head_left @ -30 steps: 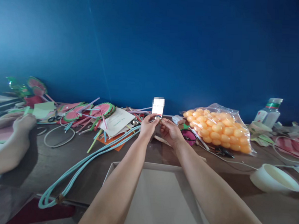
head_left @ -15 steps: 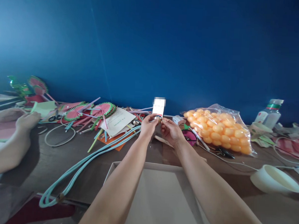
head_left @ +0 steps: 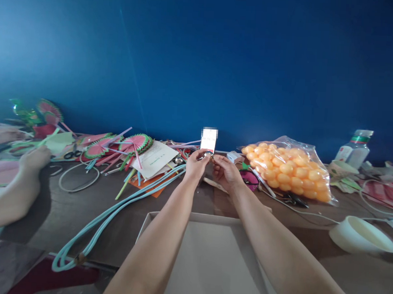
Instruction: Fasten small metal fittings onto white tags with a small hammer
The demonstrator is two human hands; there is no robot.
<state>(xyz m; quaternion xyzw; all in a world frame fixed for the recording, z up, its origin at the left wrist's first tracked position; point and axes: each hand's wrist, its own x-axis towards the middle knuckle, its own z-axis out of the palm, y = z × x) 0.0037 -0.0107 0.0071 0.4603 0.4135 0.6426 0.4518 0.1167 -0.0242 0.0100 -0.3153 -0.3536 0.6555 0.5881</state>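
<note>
Left hand (head_left: 195, 165): I saw it stretched out over the tabletop (head_left: 75, 206), its fingertips pinched shut on a small shiny piece.
Right hand (head_left: 224, 171): it met the left one at the fingertips and pinched the same piece from the other side.
Shiny piece (head_left: 208, 154): small, round and silvery. It was held between both hands above the far middle of the tabletop, too small for me to tell what it was.
Card (head_left: 208, 142): white, and it stood upright just behind the hands, against the blue wall (head_left: 221, 56). Its top was blurred.
Tray (head_left: 210, 257): pale and shallow, it lay nearest me, under both forearms.
Tubing (head_left: 114, 210): teal, it ran from the near left corner toward the far middle, left of my left forearm.
Fans (head_left: 135, 144): pink and green paper, piled far left among coloured straws.
Bag (head_left: 289, 169): clear and full of orange balls, it lay to the right of my right hand.
Bowl (head_left: 359, 234): white, near right.
Bottle (head_left: 356, 146): far right, by the wall.
Co-worker's hand (head_left: 34, 160): it was at the left edge among paper, well apart from mine.
</note>
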